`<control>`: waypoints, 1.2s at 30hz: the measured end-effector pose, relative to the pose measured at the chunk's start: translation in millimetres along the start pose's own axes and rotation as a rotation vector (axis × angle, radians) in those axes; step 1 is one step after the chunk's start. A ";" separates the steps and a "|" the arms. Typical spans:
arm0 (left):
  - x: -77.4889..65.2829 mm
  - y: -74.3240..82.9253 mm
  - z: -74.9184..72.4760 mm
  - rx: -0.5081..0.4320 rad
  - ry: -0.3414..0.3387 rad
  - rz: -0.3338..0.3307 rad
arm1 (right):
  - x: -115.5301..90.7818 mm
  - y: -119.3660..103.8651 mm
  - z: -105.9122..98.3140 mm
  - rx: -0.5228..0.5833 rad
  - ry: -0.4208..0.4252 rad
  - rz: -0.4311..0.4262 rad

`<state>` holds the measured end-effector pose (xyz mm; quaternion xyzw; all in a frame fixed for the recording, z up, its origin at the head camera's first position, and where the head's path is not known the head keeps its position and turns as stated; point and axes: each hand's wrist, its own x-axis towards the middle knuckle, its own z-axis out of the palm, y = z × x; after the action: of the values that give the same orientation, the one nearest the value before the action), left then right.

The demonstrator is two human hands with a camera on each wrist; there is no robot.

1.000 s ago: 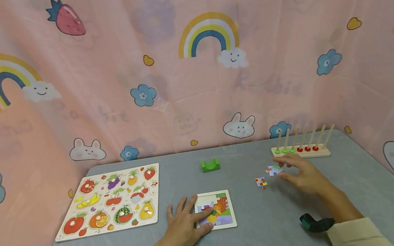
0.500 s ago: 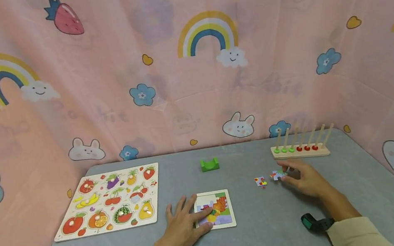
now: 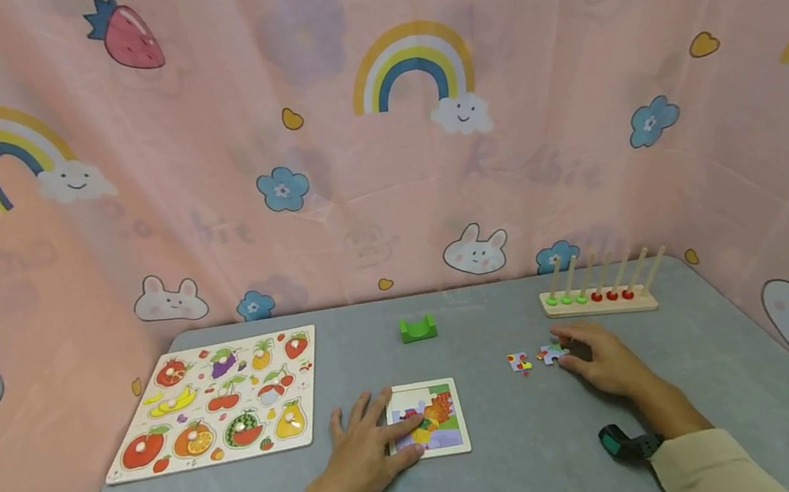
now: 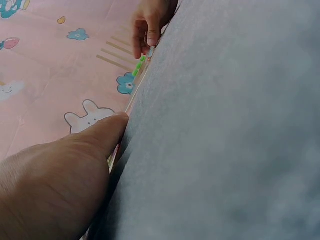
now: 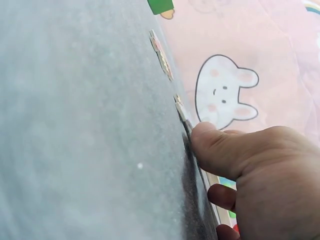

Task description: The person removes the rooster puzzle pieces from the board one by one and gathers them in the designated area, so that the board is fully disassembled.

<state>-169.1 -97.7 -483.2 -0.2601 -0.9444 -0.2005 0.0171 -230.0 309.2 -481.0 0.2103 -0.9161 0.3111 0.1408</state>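
Observation:
A small jigsaw puzzle in a white frame (image 3: pixel 463 413) lies on the grey table, its picture partly filled and bare board showing at the upper left. My left hand (image 3: pixel 366 452) rests flat with spread fingers over its left side, hiding part of the picture. To the right, my right hand (image 3: pixel 605 359) pinches the right end of a colourful puzzle piece (image 3: pixel 550 353) at the tabletop; the thumb (image 5: pixel 210 142) shows against its edge in the right wrist view. Another loose puzzle piece (image 3: pixel 519 362) lies just left of it, apart from it.
A fruit peg puzzle board (image 3: pixel 215 401) lies at the left. At the back stand a green curved block (image 3: pixel 418 328) and, behind my right hand, a wooden peg stand (image 3: pixel 599 303) with green and red beads. A pink patterned curtain (image 3: pixel 334 246) surrounds the table.
My right hand shifted slightly nearer with the pinched puzzle piece, which turned a little and now lies closer to the other loose piece's level. The left hand stayed on the framed puzzle.

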 end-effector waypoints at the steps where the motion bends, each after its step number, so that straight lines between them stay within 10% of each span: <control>1: 0.0 -0.1 -0.1 -0.001 0.001 0.000 | 0.2 0.1 0.0 0.001 -0.004 0.007; 13: -0.3 1.2 2.9 0.002 0.015 0.015 | 1.1 -10.4 -12.5 0.081 -0.083 0.079; 27: 0.3 -0.2 1.0 -0.012 0.023 0.011 | 22.3 -63.3 -14.3 0.172 -0.022 -0.105; 36: 0.2 0.0 0.8 -0.006 0.015 -0.001 | 33.0 -89.9 -1.8 0.219 -0.021 -0.077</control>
<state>-169.2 -97.3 -484.0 -0.2580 -0.9438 -0.2052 0.0233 -216.1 236.0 -420.9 0.2628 -0.8693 0.4013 0.1192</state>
